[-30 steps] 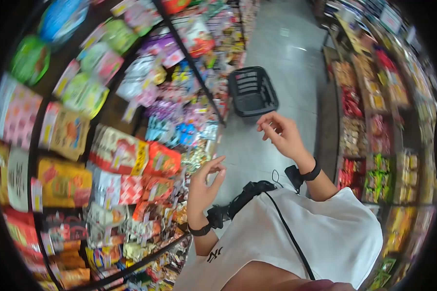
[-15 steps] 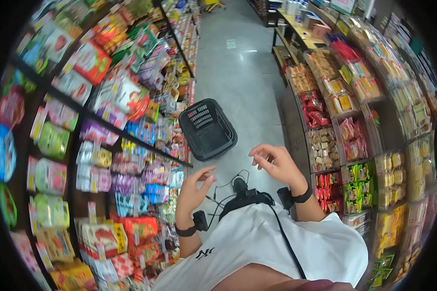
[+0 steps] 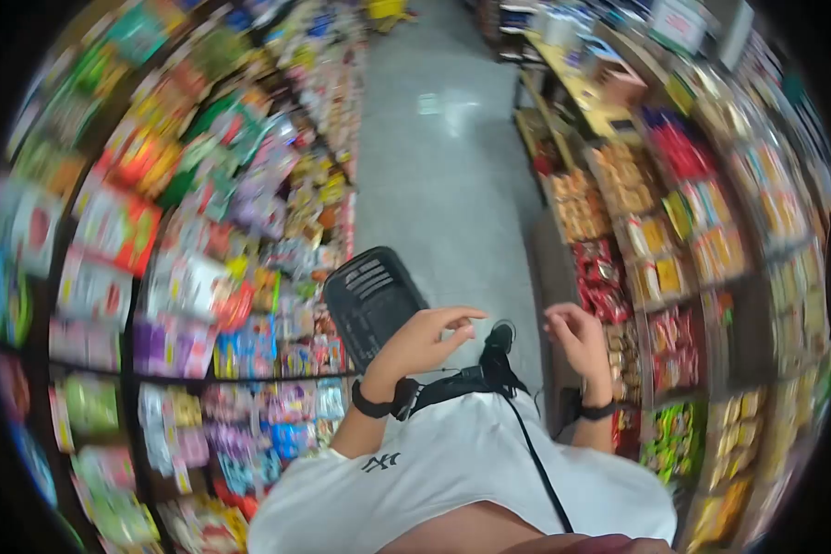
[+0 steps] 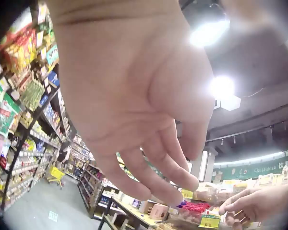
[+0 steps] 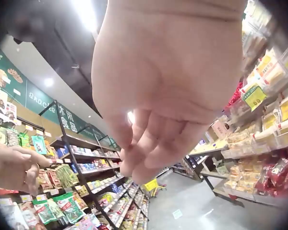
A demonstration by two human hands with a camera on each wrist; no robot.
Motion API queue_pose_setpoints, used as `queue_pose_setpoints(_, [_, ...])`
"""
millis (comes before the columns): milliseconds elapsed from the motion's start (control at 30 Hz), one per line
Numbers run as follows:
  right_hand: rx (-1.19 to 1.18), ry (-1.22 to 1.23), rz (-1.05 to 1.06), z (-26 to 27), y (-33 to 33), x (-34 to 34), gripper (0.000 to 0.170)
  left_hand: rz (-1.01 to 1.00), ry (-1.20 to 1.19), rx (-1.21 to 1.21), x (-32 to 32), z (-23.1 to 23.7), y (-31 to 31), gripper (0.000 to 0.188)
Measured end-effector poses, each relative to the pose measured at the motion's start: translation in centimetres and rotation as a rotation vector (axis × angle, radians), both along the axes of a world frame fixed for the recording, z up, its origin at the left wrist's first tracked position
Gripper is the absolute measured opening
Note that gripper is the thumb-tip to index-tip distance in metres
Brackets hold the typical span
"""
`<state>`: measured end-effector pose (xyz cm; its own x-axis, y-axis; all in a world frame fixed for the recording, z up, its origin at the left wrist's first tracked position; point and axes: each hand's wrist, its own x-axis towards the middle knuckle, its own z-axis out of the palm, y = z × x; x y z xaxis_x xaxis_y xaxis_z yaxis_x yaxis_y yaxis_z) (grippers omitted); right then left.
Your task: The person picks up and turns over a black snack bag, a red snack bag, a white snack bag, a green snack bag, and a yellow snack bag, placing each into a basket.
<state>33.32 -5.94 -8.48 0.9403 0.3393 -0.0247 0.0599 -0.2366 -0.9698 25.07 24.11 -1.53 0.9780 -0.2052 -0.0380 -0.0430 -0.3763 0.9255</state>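
My left hand [image 3: 427, 340] hovers in front of my body with loosely bent fingers and nothing in it. Seen from its palm side in the left wrist view, the left hand [image 4: 134, 105] hangs relaxed. Across from it, my right hand [image 3: 579, 340] is raised with softly curled fingers, also holding nothing. A black plastic shopping basket [image 3: 365, 291] stands on the floor beside the left shelves. The left hand and forearm overlap the basket's near side in the head view.
Shelves of bagged snacks [image 3: 189, 286] line the left side. On the right run bins of packaged pastries [image 3: 600, 277], with a wooden table [image 3: 572, 78] farther along. Grey floor [image 3: 443, 194] stretches between them, and a yellow cart [image 5: 153, 186] stands down the aisle.
The basket has come nearer my body and shifted left in the head view. My view has turned toward the right shelves. Both hands stay raised and hold nothing.
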Motion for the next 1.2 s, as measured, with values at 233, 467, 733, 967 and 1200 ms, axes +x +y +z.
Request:
queue_pose_setpoints(233, [-0.214,-0.13,-0.014,1.7,-4.1,14.2,0.022,-0.027,0.085,0.036,16.3,-3.0,-2.5,0.029])
queue_pose_setpoints(467, [-0.277,-0.053,-0.45,-5.3,-10.7,23.3,0.044,-0.292,0.172,-0.005,32.3,-4.9,-7.7,0.031])
queue_pose_setpoints(733, [-0.714,-0.032,-0.839,-19.1,-15.9,30.1,0.071,-0.675,0.164,-0.003,48.1,-8.9,-11.2,0.032])
queue_pose_setpoints(967, [-0.635,0.105,-1.218,-21.0,-15.3,32.6,0.036,-0.839,0.179,0.016,60.4,-8.4,-12.3,0.033])
queue_pose_setpoints(1200, [-0.659,0.176,-1.375,-19.1,-14.4,32.6,0.034,-1.024,0.154,0.062,66.6,-9.0,-17.4,0.032])
